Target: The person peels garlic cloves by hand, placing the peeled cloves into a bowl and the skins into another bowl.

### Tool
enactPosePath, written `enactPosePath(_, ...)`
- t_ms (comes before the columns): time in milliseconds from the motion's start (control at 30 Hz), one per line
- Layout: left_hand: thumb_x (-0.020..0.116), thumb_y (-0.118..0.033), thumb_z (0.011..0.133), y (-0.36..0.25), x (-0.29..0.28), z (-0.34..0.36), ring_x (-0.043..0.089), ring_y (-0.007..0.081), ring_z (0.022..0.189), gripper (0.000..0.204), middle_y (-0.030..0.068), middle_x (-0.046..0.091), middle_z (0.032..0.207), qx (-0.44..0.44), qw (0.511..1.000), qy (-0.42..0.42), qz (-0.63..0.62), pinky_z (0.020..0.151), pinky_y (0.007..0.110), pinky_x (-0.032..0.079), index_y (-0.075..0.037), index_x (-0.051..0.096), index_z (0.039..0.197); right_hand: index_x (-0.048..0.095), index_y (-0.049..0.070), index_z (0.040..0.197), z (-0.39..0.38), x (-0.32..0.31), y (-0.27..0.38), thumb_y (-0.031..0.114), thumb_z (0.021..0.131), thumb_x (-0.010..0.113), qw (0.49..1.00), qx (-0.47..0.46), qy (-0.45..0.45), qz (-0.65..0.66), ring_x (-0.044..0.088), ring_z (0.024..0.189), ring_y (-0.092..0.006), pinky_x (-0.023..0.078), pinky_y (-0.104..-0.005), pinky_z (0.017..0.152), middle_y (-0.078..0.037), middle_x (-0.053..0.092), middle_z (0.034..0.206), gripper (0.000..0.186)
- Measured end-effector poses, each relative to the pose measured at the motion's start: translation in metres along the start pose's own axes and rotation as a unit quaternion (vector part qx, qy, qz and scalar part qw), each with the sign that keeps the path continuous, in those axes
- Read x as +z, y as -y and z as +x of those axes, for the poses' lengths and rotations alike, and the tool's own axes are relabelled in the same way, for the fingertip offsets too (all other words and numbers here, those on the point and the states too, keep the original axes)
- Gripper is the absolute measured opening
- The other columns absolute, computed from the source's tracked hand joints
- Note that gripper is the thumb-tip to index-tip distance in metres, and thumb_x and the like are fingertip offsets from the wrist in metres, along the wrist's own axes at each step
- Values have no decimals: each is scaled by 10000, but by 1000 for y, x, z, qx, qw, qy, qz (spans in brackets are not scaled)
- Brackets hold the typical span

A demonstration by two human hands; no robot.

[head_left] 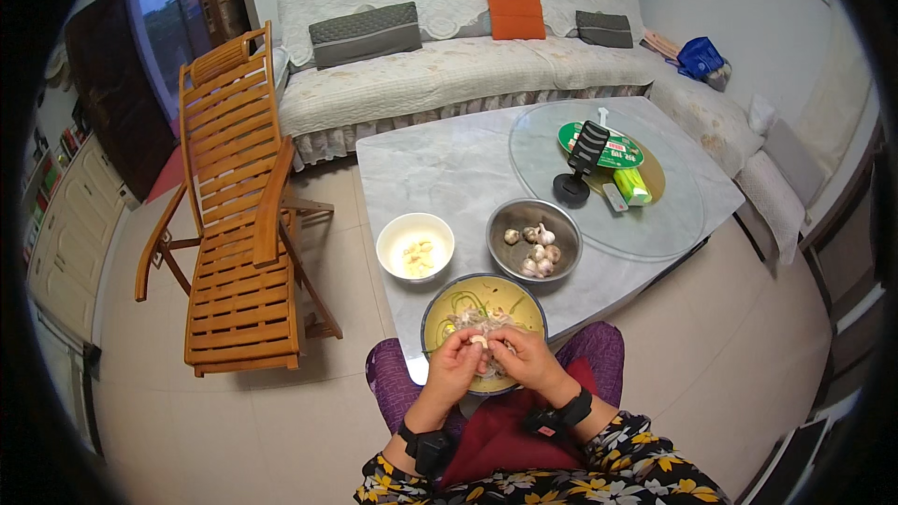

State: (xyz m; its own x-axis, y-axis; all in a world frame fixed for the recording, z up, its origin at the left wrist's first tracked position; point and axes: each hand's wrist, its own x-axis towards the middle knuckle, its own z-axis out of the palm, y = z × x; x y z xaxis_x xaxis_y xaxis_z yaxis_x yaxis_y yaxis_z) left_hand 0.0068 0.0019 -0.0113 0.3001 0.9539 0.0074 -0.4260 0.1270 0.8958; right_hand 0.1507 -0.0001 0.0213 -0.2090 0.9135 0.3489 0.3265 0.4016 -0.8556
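Note:
My left hand (456, 360) and my right hand (514, 357) meet over a yellow bowl with a dark rim (440, 304), both closed on a small pale garlic clove (480, 340). Papery skins and green strands (474, 301) lie in that bowl, partly hidden by my hands. Behind it to the left, a white bowl (393, 251) holds several pale peeled cloves (417, 254). To the right of that, a steel bowl (510, 218) holds several whole garlic bulbs (544, 254).
The grey marble table (421, 178) carries a glass turntable (664, 215) with a black stand (585, 157), a green round tray (624, 154) and a green packet (632, 187). A wooden recliner (238, 290) stands at left; a sofa (412, 93) lies behind the table.

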Motion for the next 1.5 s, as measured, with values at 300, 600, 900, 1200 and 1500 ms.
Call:
enactPosePath(300, 489, -95, 845, 1, -5, -2, 500, 70, 620, 202, 27, 541, 750, -28, 1000, 1, -12, 580, 185, 430, -6, 475, 1027, 540, -1, 816, -7, 0, -1, 116, 788, 504, 996, 69, 29, 55, 560, 648, -249, 421, -301, 584, -140, 566, 698, 126)
enactPosePath(600, 505, -80, 835, 5, -6, -1, 509, 71, 617, 192, 35, 559, 750, -11, 1000, -6, -26, 586, 181, 435, -1, 479, 1007, 536, -3, 817, -8, 3, -1, 91, 786, 494, 998, 43, 20, 44, 565, 618, -236, 427, -301, 569, -132, 569, 684, 108)
enactPosePath(900, 504, -84, 834, 3, -6, -2, 535, 94, 644, 202, 52, 565, 766, -41, 998, -2, -43, 588, 200, 456, -1, 482, 1017, 526, -5, 781, -9, 3, 0, 86, 773, 495, 998, 50, 4, 44, 558, 603, -206, 426, -294, 555, -118, 568, 672, 96)
enactPosePath(1200, 449, -155, 870, -6, -8, -5, 509, 93, 604, 226, 39, 534, 728, -122, 981, 81, -125, 562, 195, 435, -1, 476, 1033, 506, 3, 752, -17, 6, 1, 95, 779, 486, 987, 93, 21, 126, 529, 591, -115, 425, -249, 551, -62, 565, 635, 98)
enactPosePath(1500, 453, -205, 873, -2, -4, -9, 499, 74, 566, 272, 18, 538, 701, -15, 995, 57, 80, 529, 187, 420, -12, 484, 1064, 490, -5, 745, -19, 5, 7, 75, 795, 461, 981, 99, 41, 159, 537, 605, -108, 435, -241, 564, -50, 575, 643, 99)
